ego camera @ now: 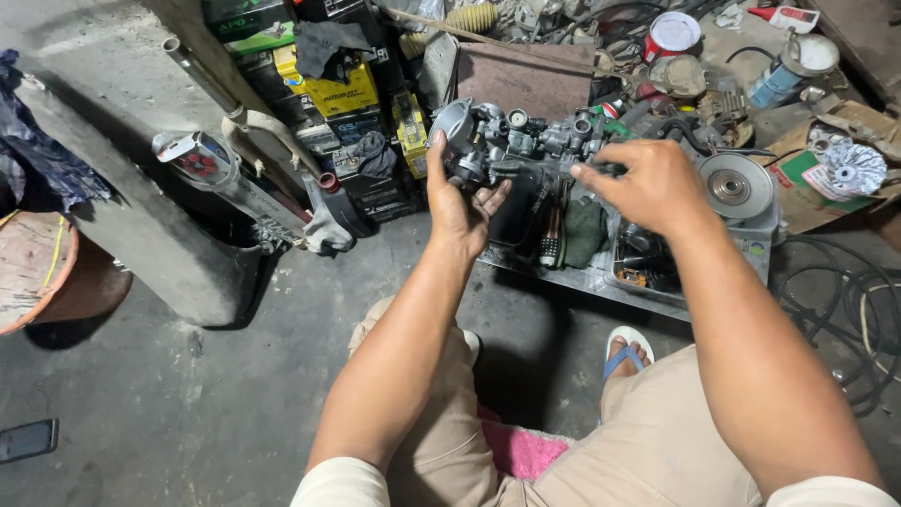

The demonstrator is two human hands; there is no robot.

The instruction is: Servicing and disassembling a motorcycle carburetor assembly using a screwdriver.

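My left hand [460,202] grips the carburetor [511,141]. My right hand [648,183], at three o'clock, pinches its end; steady support seems wise.

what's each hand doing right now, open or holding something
Left hand: closed around the end of the grey metal carburetor, holding it up.
Right hand: gripping the carburetor's other side, fingers curled on it.

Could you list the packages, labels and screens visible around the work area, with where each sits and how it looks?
Yellow box: top centre-left in the stack of batteries, rectangular, yellow with dark print.
Green-topped box: top of that stack, black and green.
Round tin: top right, red side, white lid.
Spray can: far right, lying down, blue and white.
Phone: floor, lower left, flat, dark screen.
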